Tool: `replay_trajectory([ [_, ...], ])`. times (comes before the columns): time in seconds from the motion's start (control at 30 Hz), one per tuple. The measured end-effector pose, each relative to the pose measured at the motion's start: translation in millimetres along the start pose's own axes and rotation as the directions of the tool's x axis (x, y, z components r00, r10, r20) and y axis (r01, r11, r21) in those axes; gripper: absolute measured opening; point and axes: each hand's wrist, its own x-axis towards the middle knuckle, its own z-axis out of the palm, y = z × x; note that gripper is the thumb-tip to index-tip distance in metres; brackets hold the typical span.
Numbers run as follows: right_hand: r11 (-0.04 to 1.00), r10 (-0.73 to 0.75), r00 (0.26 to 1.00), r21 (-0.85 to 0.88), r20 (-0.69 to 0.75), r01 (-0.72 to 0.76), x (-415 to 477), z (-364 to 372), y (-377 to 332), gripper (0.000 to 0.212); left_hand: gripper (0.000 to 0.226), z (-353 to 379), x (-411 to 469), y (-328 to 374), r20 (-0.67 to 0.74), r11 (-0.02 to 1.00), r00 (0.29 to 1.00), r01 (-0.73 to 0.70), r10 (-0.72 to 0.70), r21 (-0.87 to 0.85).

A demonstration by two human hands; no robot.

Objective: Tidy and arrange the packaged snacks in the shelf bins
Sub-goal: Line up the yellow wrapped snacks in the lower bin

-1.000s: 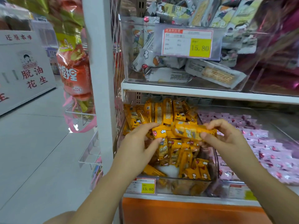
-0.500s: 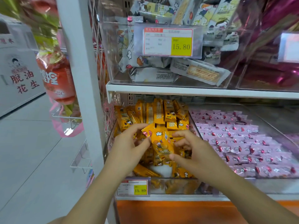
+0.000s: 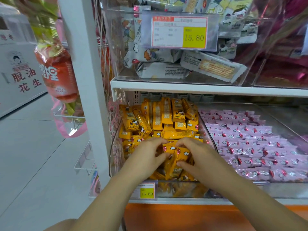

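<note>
A clear plastic bin (image 3: 115,157) on the lower shelf holds several yellow snack packets (image 3: 165,117), some standing in rows at the back, others loose in front. My left hand (image 3: 146,155) and my right hand (image 3: 195,155) are both low in the front of this bin, fingers closed around a small bunch of yellow packets (image 3: 175,150) held between them. To the right a second bin holds several pink packets (image 3: 250,144) lying in flat rows.
The upper shelf (image 3: 200,88) carries a clear bin of white cartoon-printed packets (image 3: 160,55) with a 15.80 price tag (image 3: 180,31), and a bin of dark pink bags (image 3: 283,47). A white upright post (image 3: 86,80) stands left, with a hanging orange bag (image 3: 56,72) and wire hooks (image 3: 83,157) beside the aisle floor.
My right hand has brought its yellow packet down from mid-air into the front of the bin. Both hands have come together around a bunch of packets. The view shifted right and closer.
</note>
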Motion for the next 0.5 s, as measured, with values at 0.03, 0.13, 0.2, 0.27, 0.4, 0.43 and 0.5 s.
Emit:
replay_trajectory([
  [0.03,1.0,-0.001,1.0,-0.007,-0.004,0.001,0.3,0.0,1.2,0.042,0.037,1.1,1.1,0.0,0.011,1.0,1.0,-0.009,0.009,0.012],
  [0.13,0.997,-0.031,0.999,-0.068,0.007,0.032,2.0,0.3,2.9,0.045,0.037,3.6,0.6,-1.6,0.013,0.999,1.0,-0.024,0.024,0.022],
  [0.2,0.993,-0.035,0.996,-0.112,0.086,0.045,2.7,1.1,2.1,0.046,0.04,2.2,-1.5,-1.9,0.036,0.999,0.999,-0.019,0.019,-0.026],
  [0.27,0.998,-0.028,0.989,-0.05,0.143,0.036,2.7,-0.8,0.8,0.046,0.039,0.7,-4.0,-0.6,0.079,0.995,0.997,-0.009,0.017,-0.1],
  [0.4,0.999,0.013,0.986,0.047,0.168,-0.022,0.5,-15.9,3.0,0.034,0.037,5.8,-7.1,1.4,0.097,0.999,0.994,-0.041,0.042,-0.015],
  [0.43,1.0,0.019,0.987,-0.025,0.161,-0.015,-1.3,-20.0,4.8,0.025,0.038,7.6,-6.7,1.8,0.094,0.998,0.995,-0.047,0.044,0.032],
  [0.5,0.962,0.003,0.985,-0.27,0.174,0.045,-4.5,-26.4,5.5,0.02,0.037,9.6,-5.4,1.5,0.088,0.996,0.996,-0.039,0.032,0.083],
])
